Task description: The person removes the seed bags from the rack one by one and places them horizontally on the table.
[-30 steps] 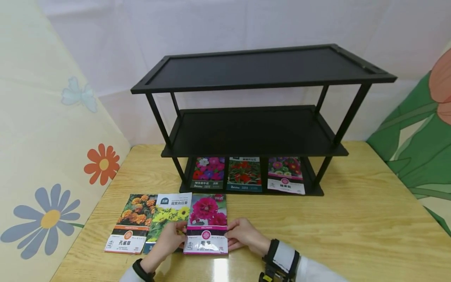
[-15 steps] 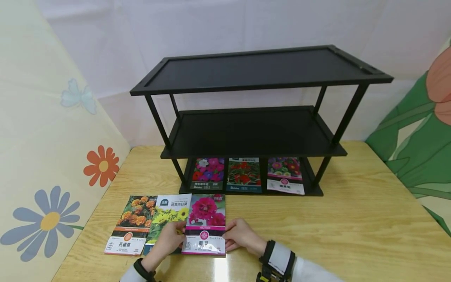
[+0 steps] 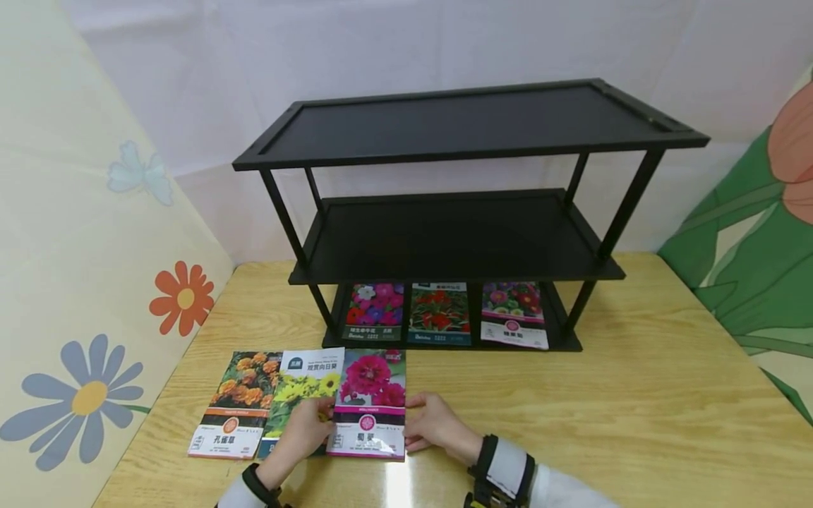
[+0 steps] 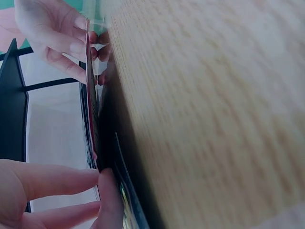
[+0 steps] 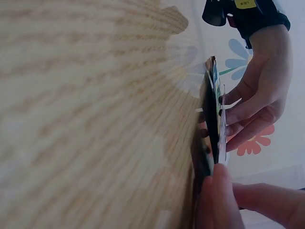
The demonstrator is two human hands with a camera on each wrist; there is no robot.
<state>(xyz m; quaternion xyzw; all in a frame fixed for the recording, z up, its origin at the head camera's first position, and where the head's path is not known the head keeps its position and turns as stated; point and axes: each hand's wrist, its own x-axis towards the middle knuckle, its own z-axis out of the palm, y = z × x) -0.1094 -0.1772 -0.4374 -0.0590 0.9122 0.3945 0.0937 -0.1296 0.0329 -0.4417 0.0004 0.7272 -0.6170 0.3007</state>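
A seed packet with a magenta flower (image 3: 370,381) is held low over the table in the head view, overlapping the yellow-flower seed packet (image 3: 298,395). My left hand (image 3: 306,427) pinches its left edge between thumb and fingers. At the opposite edge, my right hand (image 3: 438,427) grips it with fingertips. In the left wrist view, the held packet (image 4: 91,109) appears edge-on, raised slightly off the wood, and the left fingers (image 4: 62,183) meet its near edge. Thumb and fingers of the right hand (image 5: 224,195) close on its edge in the right wrist view. An orange-flower packet (image 3: 238,402) lies at far left.
A black tiered rack (image 3: 444,275) stands behind the packets. On its bottom tier lie three more seed packets: a mixed-colour one (image 3: 375,310), a red-flower one (image 3: 440,314) and a pink-flower one (image 3: 514,314). Wooden tabletop (image 3: 635,409) extends to the right.
The held packet and both hands have shifted very slightly left in the head view, along with a small camera movement. Both hands keep their hold.
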